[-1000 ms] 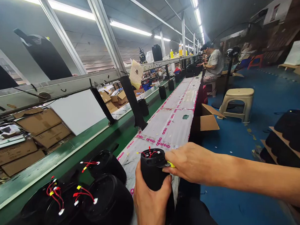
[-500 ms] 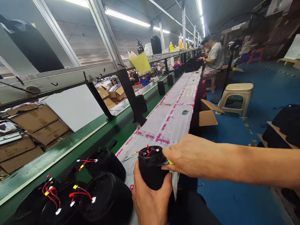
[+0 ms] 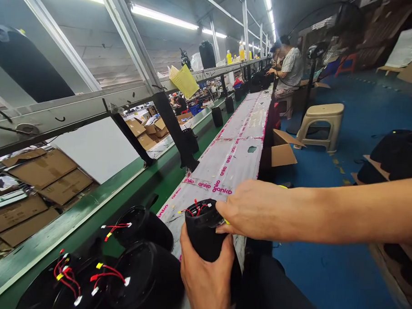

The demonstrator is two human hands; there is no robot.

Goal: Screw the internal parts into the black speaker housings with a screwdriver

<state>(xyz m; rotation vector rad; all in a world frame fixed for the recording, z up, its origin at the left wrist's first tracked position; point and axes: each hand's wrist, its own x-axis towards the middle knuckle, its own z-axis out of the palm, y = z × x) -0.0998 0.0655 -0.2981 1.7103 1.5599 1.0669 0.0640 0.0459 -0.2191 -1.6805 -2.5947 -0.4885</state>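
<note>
My left hand (image 3: 205,277) wraps round a black cylindrical speaker shell (image 3: 202,241) from below and the near side. The shell stands tilted, its open end up, with red wires (image 3: 197,209) and small connectors showing at the rim. Closed, my right hand (image 3: 239,208) presses a yellow-handled tool (image 3: 227,221) against the right side of that rim. Most of the tool is hidden by the fingers. To the left are several similar black shells (image 3: 149,275), with red wires and white, red and yellow connectors on their tops.
A bench covered in pink-printed wrapping (image 3: 215,166) runs ahead beside a green conveyor (image 3: 136,183). A metal frame post (image 3: 171,125) rises at left. At right are an open carton (image 3: 284,154), a beige stool (image 3: 320,123) and a fan (image 3: 314,52). A seated person (image 3: 288,69) works farther along.
My right hand and the tool have shifted slightly left along the shell's rim. The shell and my left hand stay nearly in place; the whole view has shifted a little.
</note>
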